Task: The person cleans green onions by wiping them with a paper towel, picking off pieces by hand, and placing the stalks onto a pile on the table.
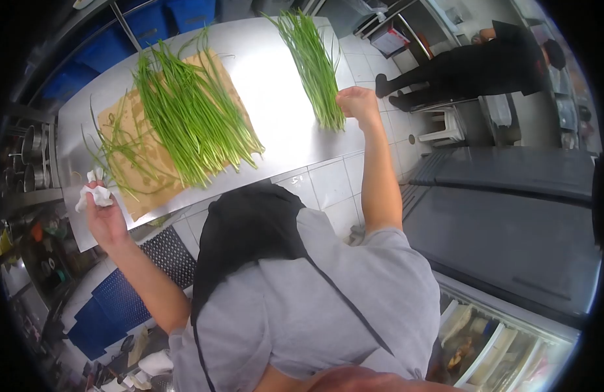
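My left hand holds a crumpled white paper towel at the table's left front corner. My right hand is closed beside the smaller bunch of long green chives, at its right edge; what is in the fingers, if anything, is hidden. A larger pile of chives lies across a damp-spotted brown paper sheet. Some loose, thinner stalks are scattered on the sheet's left side, closest to my left hand.
The metal table stretches in front of me. Blue crates stand behind it. A person in dark clothing is at the far right, near a white stool. Grey chest lids are close on my right.
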The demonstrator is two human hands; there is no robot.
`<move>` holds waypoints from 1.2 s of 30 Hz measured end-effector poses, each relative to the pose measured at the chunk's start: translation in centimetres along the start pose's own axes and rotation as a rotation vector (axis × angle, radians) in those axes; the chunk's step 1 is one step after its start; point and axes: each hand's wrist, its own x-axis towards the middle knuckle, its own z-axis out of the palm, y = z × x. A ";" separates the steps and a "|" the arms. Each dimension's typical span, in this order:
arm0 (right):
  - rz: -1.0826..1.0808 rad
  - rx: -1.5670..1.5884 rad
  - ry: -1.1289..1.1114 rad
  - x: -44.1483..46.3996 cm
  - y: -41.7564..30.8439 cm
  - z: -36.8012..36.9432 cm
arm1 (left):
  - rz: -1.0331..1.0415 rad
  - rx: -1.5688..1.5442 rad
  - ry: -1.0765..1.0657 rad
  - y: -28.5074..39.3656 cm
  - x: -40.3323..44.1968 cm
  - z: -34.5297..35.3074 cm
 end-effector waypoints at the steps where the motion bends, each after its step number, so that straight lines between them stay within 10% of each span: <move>1: -0.013 -0.042 0.027 -0.2 0.9 0.1 | -0.013 -0.001 -0.004 -0.1 -0.1 -0.1; 7: -0.357 -0.740 0.274 -1.3 3.1 0.6 | -0.160 -0.143 -0.177 -1.6 -0.4 0.6; 10: -0.500 -0.614 0.230 -4.1 -1.7 2.6 | -0.131 -0.176 -0.170 -1.9 -1.4 1.8; 18: -0.671 -0.338 -0.584 -13.0 -7.7 19.8 | -0.068 -0.205 -0.069 -2.7 -3.4 3.1; 23: -0.755 -0.573 -0.597 -14.3 -9.1 28.4 | -0.051 -0.130 0.041 -2.6 -5.2 3.2; 29: -0.613 -0.807 -0.547 -13.3 -10.2 31.7 | -0.091 -0.194 0.025 -1.9 -6.9 3.4; 36: -0.158 0.143 -0.739 -13.7 -13.1 24.7 | -0.109 -0.168 0.016 -1.5 -6.6 3.0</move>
